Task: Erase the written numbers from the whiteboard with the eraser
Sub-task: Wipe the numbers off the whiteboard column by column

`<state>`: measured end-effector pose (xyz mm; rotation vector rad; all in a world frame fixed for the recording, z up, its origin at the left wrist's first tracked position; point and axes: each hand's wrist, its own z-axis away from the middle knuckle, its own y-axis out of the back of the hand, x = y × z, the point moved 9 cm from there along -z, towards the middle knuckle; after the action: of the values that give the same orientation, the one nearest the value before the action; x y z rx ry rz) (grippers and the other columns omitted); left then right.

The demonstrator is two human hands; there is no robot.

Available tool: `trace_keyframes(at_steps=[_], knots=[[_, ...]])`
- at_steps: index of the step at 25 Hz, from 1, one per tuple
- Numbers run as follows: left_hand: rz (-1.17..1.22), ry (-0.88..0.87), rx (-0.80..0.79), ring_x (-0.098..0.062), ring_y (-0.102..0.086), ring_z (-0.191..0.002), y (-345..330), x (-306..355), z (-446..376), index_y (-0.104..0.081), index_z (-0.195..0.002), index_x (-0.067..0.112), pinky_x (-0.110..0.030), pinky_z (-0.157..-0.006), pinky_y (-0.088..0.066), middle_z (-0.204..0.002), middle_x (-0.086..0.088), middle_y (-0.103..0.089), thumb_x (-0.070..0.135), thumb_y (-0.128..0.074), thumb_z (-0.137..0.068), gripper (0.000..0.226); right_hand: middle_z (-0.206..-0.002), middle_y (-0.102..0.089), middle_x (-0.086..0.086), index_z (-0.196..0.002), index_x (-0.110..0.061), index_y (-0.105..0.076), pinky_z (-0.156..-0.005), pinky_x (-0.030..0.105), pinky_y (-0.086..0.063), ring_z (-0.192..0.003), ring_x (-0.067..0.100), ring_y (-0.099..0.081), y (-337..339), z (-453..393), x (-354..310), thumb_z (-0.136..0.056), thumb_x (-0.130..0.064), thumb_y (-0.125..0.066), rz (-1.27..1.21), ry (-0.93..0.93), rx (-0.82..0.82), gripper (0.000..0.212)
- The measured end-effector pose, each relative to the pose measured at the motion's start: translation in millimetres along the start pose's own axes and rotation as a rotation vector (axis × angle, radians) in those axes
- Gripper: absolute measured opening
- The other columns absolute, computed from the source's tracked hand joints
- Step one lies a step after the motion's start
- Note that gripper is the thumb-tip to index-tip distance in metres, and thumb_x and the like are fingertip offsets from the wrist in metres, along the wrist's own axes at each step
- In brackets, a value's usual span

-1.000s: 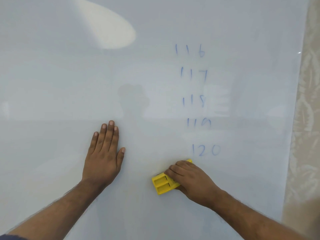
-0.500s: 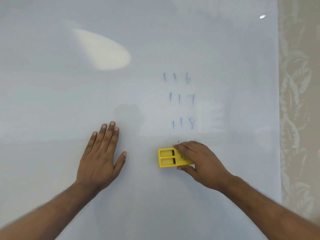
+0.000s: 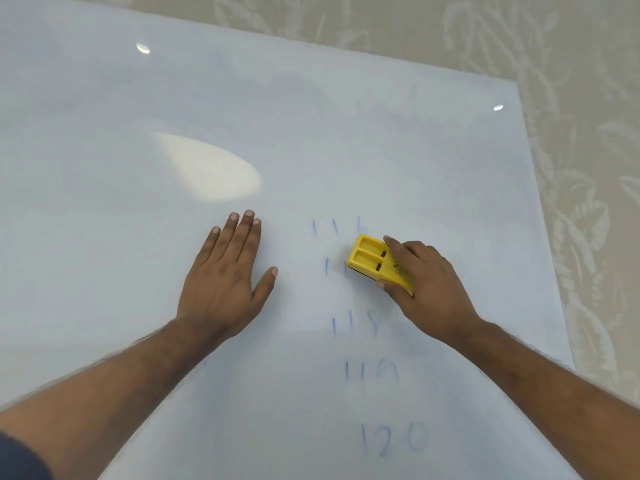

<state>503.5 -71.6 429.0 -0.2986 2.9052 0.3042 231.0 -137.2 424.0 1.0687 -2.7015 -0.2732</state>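
Right hand [image 3: 429, 282] grips yellow eraser [image 3: 375, 259] by its rear sides over blue numbers [image 3: 349, 323], left hand [image 3: 225, 271] flat, released on whiteboard [image 3: 311, 133]; eraser prob. light, rigid w/ soft pad.

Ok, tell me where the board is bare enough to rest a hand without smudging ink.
Bare: the whiteboard left of and above the left hand, around the glare patch, and the strip between the numbers and the right edge. Crowded: the number column, where the right hand holds the eraser.
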Motion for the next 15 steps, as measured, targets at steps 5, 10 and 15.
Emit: trace_keyframes(at_steps=[5, 10, 15], knots=[[0.010, 0.015, 0.017, -0.017, -0.003, -0.157, -16, 6, -20, -0.006, -0.160, 0.012, -0.034, -0.127, 0.000, -0.169, 0.000, -0.005, 0.056, -0.018, -0.100, 0.075, -0.117, -0.057, 0.004, -0.142, -0.019, -0.044, -0.086, 0.037, -0.045, -0.100, 0.026, -0.052, 3, -35, 28, -0.086, -0.028, -0.070, -0.032, -0.053, 0.081, 0.062], [-0.040, 0.005, 0.021, -0.018, -0.004, -0.157, -28, 8, -18, -0.008, -0.160, 0.011, -0.038, -0.127, -0.006, -0.170, -0.001, -0.004, 0.054, -0.021, -0.101, 0.074, -0.120, -0.058, 0.004, -0.139, -0.020, -0.048, -0.091, 0.035, -0.042, -0.104, 0.027, -0.053, -8, -62, 32, -0.084, -0.022, -0.073, -0.070, -0.005, 0.049, 0.061], [-0.045, 0.006, 0.034, -0.019, -0.006, -0.157, -27, 7, -18, -0.009, -0.160, 0.011, -0.039, -0.127, -0.007, -0.170, -0.002, -0.007, 0.053, -0.022, -0.101, 0.074, -0.119, -0.059, 0.006, -0.138, -0.020, -0.050, -0.092, 0.035, -0.042, -0.103, 0.028, -0.054, -12, -91, 3, -0.081, -0.020, -0.075, -0.110, 0.089, 0.051, 0.063]])
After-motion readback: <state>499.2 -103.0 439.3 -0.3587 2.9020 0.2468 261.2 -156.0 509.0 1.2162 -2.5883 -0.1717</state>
